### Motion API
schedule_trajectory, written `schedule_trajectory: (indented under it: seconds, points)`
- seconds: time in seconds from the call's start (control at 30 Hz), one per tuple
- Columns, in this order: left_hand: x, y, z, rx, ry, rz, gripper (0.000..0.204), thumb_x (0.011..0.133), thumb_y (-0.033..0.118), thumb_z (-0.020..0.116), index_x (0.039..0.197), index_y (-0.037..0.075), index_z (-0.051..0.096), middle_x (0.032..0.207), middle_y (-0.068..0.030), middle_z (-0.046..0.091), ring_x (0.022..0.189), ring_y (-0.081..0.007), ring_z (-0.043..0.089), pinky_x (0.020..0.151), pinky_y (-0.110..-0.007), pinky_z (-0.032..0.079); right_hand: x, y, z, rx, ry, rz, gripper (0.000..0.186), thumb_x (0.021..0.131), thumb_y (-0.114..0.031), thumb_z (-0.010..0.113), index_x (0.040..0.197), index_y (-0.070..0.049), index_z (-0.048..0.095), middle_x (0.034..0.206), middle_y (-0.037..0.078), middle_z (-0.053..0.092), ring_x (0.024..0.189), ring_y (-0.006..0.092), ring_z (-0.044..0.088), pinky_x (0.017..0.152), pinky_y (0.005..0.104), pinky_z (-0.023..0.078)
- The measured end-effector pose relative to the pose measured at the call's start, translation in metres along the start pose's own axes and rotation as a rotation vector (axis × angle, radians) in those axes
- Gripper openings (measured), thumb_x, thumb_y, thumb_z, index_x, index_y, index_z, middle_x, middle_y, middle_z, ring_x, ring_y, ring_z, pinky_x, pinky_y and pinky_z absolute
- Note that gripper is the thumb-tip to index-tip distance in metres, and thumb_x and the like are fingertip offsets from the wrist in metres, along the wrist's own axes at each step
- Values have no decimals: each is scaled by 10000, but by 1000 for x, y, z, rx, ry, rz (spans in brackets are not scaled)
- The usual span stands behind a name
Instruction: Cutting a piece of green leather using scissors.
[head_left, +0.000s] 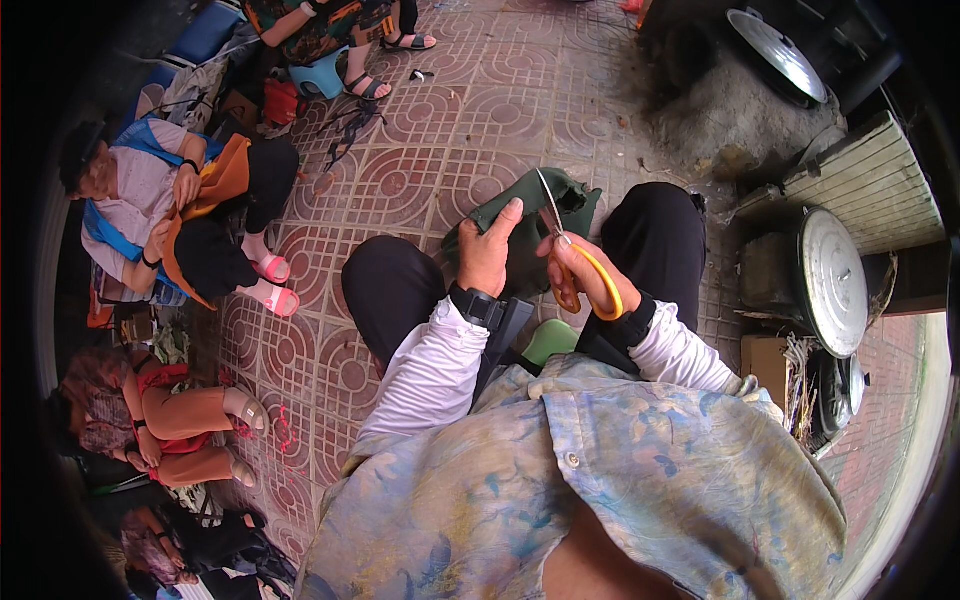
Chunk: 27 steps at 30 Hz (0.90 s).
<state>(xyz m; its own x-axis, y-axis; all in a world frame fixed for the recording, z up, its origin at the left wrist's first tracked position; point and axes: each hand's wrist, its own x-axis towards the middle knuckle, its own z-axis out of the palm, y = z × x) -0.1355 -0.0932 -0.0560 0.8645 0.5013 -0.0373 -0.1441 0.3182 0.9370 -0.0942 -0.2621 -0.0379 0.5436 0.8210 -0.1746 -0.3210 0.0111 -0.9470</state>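
Note:
Between my knees, my left hand (485, 255) grips a dark green piece of cloth (520, 205), its thumb pressed on top and its fingers hidden beneath. My right hand (590, 270) holds a pair of scissors (606, 284) with yellow handles, the fingers in the loops. The scissors' metal blades point up and away from me, parted slightly, against the cloth's right part. A dark hollow shows in the cloth just right of the blades. Whether the blades have fabric between them I cannot tell.
Several people sit along the left, one with orange cloth (225, 175) on the lap. A blue stool (318, 76) stands at the far left. To my right are a round metal lid (832, 282), a corrugated panel (865, 180) and a stove with a lidded pot (776, 55). Patterned paving (400, 190) covers the ground.

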Motion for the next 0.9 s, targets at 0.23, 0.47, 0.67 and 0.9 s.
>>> schedule_trajectory:
  seconds: [0.23, 0.47, 0.67, 0.9]
  points:
    - [2, -3, -3, 7, -4, 12, 316, 881, 222, 631, 1056, -41, 630, 1017, -112, 649, 940, -188, 616, 905, -364, 471, 1, 2, 0, 66, 39, -8, 361, 963, -399, 443, 944, -46, 512, 595, -13, 399, 412, 60, 361, 382, 206, 299]
    - [7, -4, -8, -166, -10, 15, 202, 886, 144, 589, 963, -39, 627, 988, -123, 647, 944, -207, 625, 911, -395, 481, 0, 0, -2, 132, 30, 4, 344, 967, -379, 440, 918, -46, 510, 570, -22, 400, 402, 53, 345, 369, 202, 288]
    - [6, -4, -8, -170, 0, 13, 178, 891, 135, 579, 946, -26, 631, 975, -108, 647, 931, -194, 624, 911, -390, 480, 2, 2, 0, 101, 19, 67, 371, 969, -417, 415, 1035, -62, 501, 692, 8, 496, 549, 75, 464, 486, 210, 407]
    - [7, -2, -8, -208, 53, 47, 165, 895, 148, 592, 952, 1, 640, 971, -95, 647, 937, -185, 616, 910, -386, 476, 2, 2, 1, -54, -103, 25, 400, 971, -431, 408, 1135, -74, 481, 848, 26, 525, 770, 94, 505, 667, 233, 454]
